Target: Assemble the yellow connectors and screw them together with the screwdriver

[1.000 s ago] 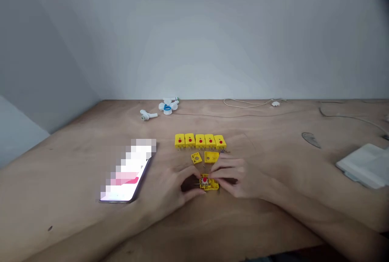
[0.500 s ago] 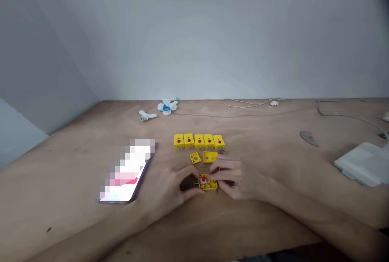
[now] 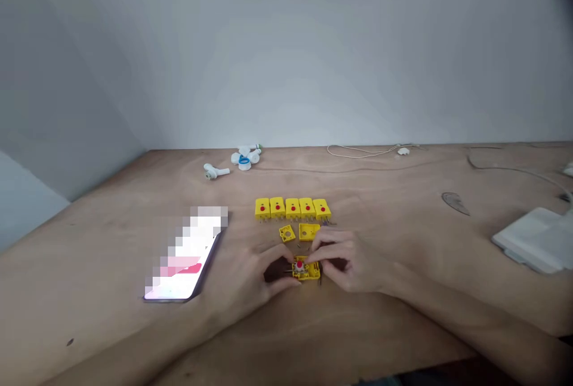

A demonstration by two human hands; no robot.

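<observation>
The left hand (image 3: 239, 278) and the right hand (image 3: 349, 263) are close together on the wooden table (image 3: 89, 266), and both curve over one open yellow plug (image 3: 308, 273). This plug lies flat just in front of the person, between the two hands. The fingers of both hands seem to be closed on its edges and grasping it, not released, but the piece is small in this view, so I cannot be sure which fingertips really touch it. A red part (image 3: 299, 265) sits in its middle, and thin metal pins stick out at its sides.

Farther forward, five yellow plugs (image 3: 292, 208) stand in a tight row. Each has a red dot, and they look closed and complete. Between this row and the hands lie a small square plate (image 3: 287, 233) and a yellow cover (image 3: 308, 231), apart from the open plug. So five plugs appear closed, while this one is open and these two pieces lie loose.

Left of the hands lies a phone (image 3: 183, 258) with a blurred screen. White earbuds (image 3: 244, 158) lie near the far edge, and a white pad (image 3: 532, 240) lies at the right.
</observation>
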